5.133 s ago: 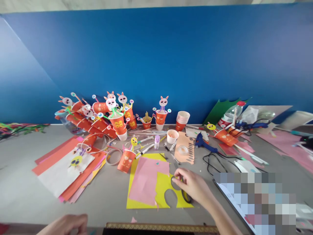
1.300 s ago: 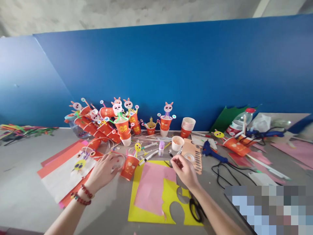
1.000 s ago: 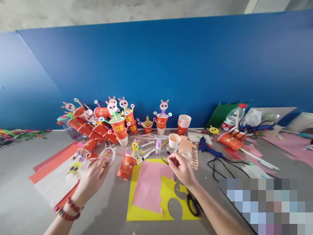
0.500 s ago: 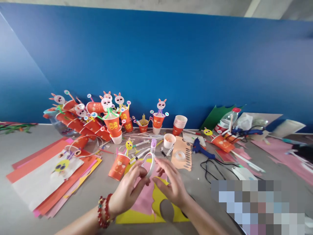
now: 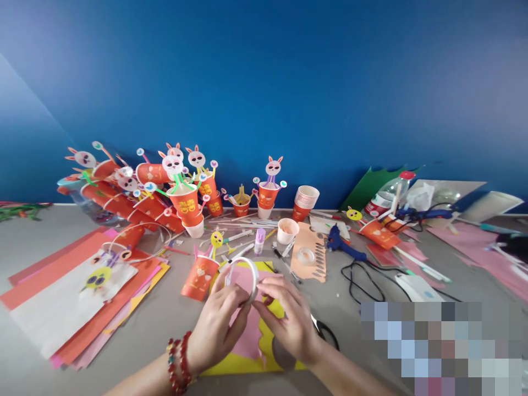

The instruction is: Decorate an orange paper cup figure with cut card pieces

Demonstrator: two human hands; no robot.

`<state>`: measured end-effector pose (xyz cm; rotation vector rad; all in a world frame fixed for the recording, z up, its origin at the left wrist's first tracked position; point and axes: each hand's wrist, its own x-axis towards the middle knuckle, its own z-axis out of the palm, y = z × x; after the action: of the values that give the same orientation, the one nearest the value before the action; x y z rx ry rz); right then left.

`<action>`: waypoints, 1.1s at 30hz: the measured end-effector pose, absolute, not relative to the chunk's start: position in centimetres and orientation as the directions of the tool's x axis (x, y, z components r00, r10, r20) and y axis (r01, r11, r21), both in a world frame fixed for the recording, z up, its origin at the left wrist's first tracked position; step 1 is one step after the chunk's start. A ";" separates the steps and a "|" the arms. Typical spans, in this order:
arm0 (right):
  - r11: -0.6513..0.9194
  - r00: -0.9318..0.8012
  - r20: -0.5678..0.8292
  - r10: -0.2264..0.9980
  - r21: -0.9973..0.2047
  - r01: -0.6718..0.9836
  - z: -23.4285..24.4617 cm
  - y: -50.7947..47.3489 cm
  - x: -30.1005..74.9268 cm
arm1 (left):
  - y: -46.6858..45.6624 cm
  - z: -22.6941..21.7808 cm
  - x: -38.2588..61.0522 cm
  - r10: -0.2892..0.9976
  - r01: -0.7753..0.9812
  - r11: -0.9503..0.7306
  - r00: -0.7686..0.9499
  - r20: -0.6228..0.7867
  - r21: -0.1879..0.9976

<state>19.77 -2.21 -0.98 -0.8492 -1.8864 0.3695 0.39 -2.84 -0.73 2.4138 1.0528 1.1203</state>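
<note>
A white roll of tape point(image 5: 254, 281) stands on edge in my left hand point(image 5: 218, 324), its fingers and thumb closed on the lower rim. My right hand point(image 5: 291, 319) meets the roll's right side, thumb and fingertips pinched together at its edge; any loose tape end is too small to see. Below both hands lie a yellow sheet point(image 5: 231, 366) with cut-out holes and a pink sheet point(image 5: 246, 338) on top of it. Scissors with black handles point(image 5: 329, 334) rest partly hidden beside my right wrist. A red paper cup point(image 5: 200, 279) with a yellow face figure leans left of the roll.
Bunny-topped red cups point(image 5: 183, 203) crowd the back left. Coloured sheets point(image 5: 45, 324) lie at left. A purple-capped glue stick point(image 5: 259, 242), a white cup point(image 5: 287, 232) and a blue glue gun point(image 5: 344, 245) with its black cable stand beyond my hands. A bottle point(image 5: 390, 192) is at back right.
My right hand has come in from beside the roll to pinch at its edge. The roll has turned to show more of its opening. The scissors now show more beside my wrist.
</note>
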 end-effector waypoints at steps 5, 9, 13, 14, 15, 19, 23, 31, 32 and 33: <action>0.505 -0.223 0.458 0.860 -0.826 0.252 -0.5 -2.0 19.7 | -2.8 -1.1 0.6 0.704 0.470 -0.709 0.434 0.562 0.525; 0.459 -0.277 0.396 0.875 -0.862 0.217 -0.1 -1.7 20.3 | -2.4 -1.4 0.5 0.723 0.458 -0.690 0.402 0.562 0.561; 0.481 -0.257 0.421 0.870 -0.839 0.253 -0.1 -1.8 20.4 | -2.3 -1.4 0.3 0.751 0.462 -0.660 0.381 0.539 0.593; 0.478 -0.252 0.419 0.872 -0.839 0.260 -0.2 -1.8 20.4 | -2.3 -1.4 0.3 0.745 0.454 -0.667 0.391 0.540 0.591; 0.472 -0.250 0.413 0.876 -0.842 0.263 -0.4 -1.8 20.3 | -2.3 -1.5 0.3 0.736 0.444 -0.677 0.403 0.543 0.587; 0.436 -0.255 0.378 0.890 -0.870 0.232 -0.6 -1.6 20.1 | -2.3 -1.7 0.4 0.714 0.416 -0.700 0.432 0.550 0.581; 0.441 -0.295 0.376 0.878 -0.875 0.199 -0.2 -1.5 20.3 | -2.3 -1.6 0.4 0.729 0.420 -0.684 0.427 0.535 0.597; 0.371 -0.280 0.309 0.909 -0.906 0.203 -0.7 -1.6 20.0 | -2.4 -0.9 0.4 0.761 0.464 -0.649 0.391 0.518 0.603; 0.382 -0.272 0.321 0.907 -0.899 0.215 -0.8 -1.6 19.9 | -2.4 -0.8 0.4 0.759 0.466 -0.651 0.393 0.519 0.599; 0.393 -0.261 0.333 0.906 -0.892 0.225 -0.9 -1.6 19.9 | -2.5 -0.8 0.4 0.759 0.470 -0.651 0.394 0.519 0.596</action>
<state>19.93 -1.61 -0.87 -0.9970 -1.7278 0.9251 0.45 -2.46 -0.82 2.3029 1.0649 1.1344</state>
